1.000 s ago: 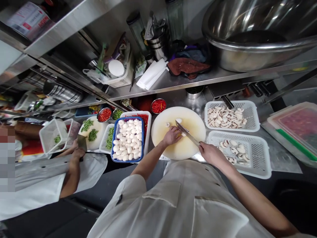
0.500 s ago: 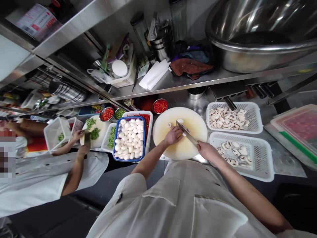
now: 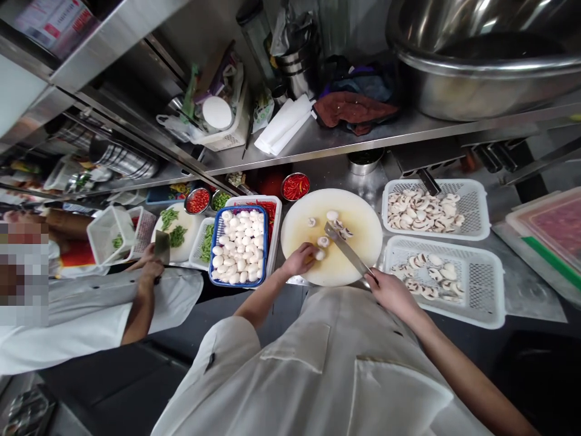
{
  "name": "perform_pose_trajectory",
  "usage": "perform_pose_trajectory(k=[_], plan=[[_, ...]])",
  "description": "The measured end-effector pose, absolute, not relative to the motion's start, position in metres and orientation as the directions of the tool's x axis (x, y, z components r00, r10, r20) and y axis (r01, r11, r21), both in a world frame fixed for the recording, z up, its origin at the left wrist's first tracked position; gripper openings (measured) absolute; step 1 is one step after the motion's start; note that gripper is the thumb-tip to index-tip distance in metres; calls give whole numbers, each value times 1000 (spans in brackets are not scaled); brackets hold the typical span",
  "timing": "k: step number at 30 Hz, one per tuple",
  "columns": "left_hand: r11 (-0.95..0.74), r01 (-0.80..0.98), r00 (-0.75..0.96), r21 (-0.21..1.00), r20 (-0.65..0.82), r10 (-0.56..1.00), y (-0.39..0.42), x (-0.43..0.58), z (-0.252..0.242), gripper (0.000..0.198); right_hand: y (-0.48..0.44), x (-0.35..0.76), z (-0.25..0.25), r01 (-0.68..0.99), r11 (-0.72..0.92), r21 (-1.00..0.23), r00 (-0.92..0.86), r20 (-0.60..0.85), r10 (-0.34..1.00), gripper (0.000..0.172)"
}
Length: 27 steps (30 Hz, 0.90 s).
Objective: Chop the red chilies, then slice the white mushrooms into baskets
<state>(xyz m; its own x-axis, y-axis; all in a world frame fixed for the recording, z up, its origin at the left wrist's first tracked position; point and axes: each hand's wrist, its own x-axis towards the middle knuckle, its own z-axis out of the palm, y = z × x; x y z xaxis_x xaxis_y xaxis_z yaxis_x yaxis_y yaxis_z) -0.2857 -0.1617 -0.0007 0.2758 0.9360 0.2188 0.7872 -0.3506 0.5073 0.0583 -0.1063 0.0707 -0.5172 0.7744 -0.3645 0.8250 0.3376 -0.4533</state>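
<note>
On the round cutting board (image 3: 299, 212) lie several whole mushrooms (image 3: 332, 215) and a few cut pieces (image 3: 345, 232). My right hand (image 3: 389, 289) grips the handle of a knife (image 3: 349, 253), whose blade lies across the board beside the pieces. At the board's left edge is my left hand (image 3: 301, 259), fingers bent, next to two mushrooms; whether it holds anything is too small to tell. Whole white mushrooms fill a blue basket (image 3: 265, 242) on the left. Sliced mushrooms lie in two white baskets (image 3: 476, 209) (image 3: 492, 290) on the right.
A bowl of red chillies (image 3: 295, 186) stands behind the board. Above runs a metal shelf (image 3: 327, 145) with a large steel basin (image 3: 481, 91). A co-worker at the left holds a cleaver (image 3: 162, 247) by another board (image 3: 188, 227). A lidded container (image 3: 544, 242) stands far right.
My left hand has moved left, away from the blade, toward the board's edge. More mushrooms and pieces now show beside the knife. The view has shifted slightly.
</note>
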Motion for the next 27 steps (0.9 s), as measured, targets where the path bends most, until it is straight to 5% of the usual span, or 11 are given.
perform_pose_trajectory(k=[7,27], plan=[[-299,899,146,319,425,893,-144,-249,-30,33,-110,57,73,845,386,-370,-520,-401,754,36],[-390,834,271,389,328,905,-117,-270,-9,43,-104,51,79,808,403,-429,-571,-402,716,33]])
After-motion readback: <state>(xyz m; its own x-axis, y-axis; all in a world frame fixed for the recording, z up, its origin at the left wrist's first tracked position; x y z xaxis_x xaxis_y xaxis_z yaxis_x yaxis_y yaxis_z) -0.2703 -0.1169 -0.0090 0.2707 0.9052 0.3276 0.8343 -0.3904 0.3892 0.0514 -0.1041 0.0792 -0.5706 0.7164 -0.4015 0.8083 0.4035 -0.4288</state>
